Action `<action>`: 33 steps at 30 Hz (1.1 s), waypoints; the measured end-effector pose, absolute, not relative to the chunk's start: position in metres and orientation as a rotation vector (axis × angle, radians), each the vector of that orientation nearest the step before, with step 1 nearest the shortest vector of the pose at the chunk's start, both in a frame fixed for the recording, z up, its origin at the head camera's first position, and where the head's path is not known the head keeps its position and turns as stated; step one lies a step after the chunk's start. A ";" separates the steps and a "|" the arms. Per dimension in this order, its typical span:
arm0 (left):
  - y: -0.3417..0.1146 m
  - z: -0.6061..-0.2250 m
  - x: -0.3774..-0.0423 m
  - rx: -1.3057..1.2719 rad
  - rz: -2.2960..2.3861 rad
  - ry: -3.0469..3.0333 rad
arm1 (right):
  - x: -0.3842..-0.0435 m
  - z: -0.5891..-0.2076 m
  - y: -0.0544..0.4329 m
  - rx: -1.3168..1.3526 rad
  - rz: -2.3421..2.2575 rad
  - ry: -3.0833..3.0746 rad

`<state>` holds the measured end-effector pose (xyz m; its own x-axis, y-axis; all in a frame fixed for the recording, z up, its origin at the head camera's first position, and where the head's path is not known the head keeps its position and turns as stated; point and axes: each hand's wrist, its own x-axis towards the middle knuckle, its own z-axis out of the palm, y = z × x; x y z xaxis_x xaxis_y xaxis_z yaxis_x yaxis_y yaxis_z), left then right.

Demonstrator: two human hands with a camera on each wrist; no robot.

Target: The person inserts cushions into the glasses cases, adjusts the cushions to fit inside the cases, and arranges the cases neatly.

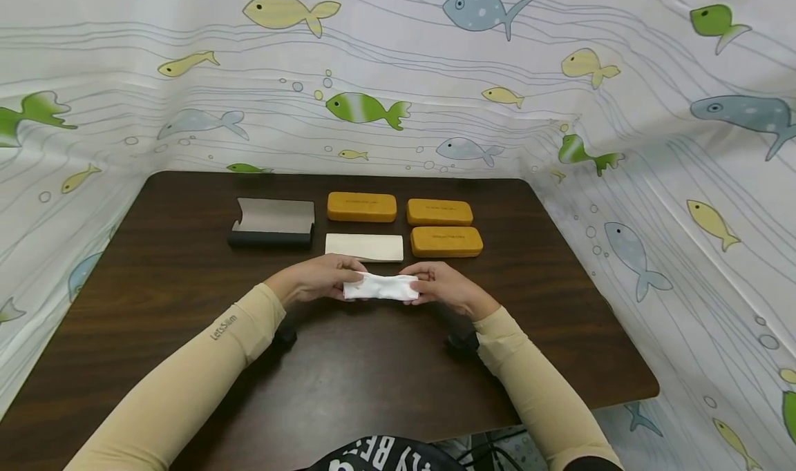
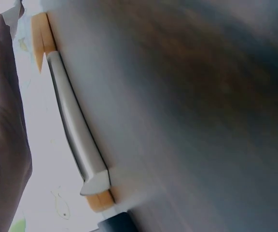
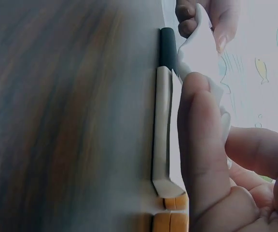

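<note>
A white folded cloth (image 1: 381,288), soft and slightly rumpled, is stretched between both hands above the near middle of the table. My left hand (image 1: 320,277) pinches its left end, and my right hand (image 1: 446,289) pinches the right end between thumb and fingers. In the right wrist view the cloth (image 3: 200,55) hangs in soft folds, with the right thumb (image 3: 204,130) lying along it. Just beyond the hands lies a flat cream case (image 1: 363,247). Only the side of the left hand (image 2: 4,121) shows in the left wrist view.
A dark case (image 1: 271,239) with a pale lining stands open at the back left of the brown table (image 1: 373,367). Three mustard-yellow cases (image 1: 361,207) sit at the back middle and right. A fish-patterned curtain (image 1: 398,63) hangs behind the table and at its sides.
</note>
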<state>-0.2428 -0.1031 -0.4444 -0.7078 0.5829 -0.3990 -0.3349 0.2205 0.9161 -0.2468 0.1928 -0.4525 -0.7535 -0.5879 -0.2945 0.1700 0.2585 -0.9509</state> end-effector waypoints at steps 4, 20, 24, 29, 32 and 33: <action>-0.109 -0.444 -0.242 0.218 1.595 1.768 | -0.248 -0.450 0.186 -0.363 -1.552 1.902; -0.135 -0.442 -0.241 0.201 1.626 1.759 | -0.252 -0.446 0.162 -0.377 -1.544 1.862; -0.139 -0.442 -0.241 0.187 1.635 1.764 | -0.254 -0.445 0.157 -0.389 -1.535 1.857; -0.145 -0.442 -0.240 0.161 1.642 1.763 | -0.255 -0.445 0.151 -0.381 -1.534 1.847; -0.149 -0.442 -0.240 0.161 1.650 1.747 | -0.254 -0.446 0.147 -0.376 -1.535 1.833; -0.150 -0.442 -0.239 0.159 1.653 1.742 | -0.254 -0.446 0.146 -0.376 -1.535 1.828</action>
<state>-0.2392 -0.1500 -0.4423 -0.7343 0.5440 -0.4060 -0.3771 0.1704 0.9104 -0.2540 0.1462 -0.4464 -0.7061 -0.6270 -0.3291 0.2158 0.2521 -0.9433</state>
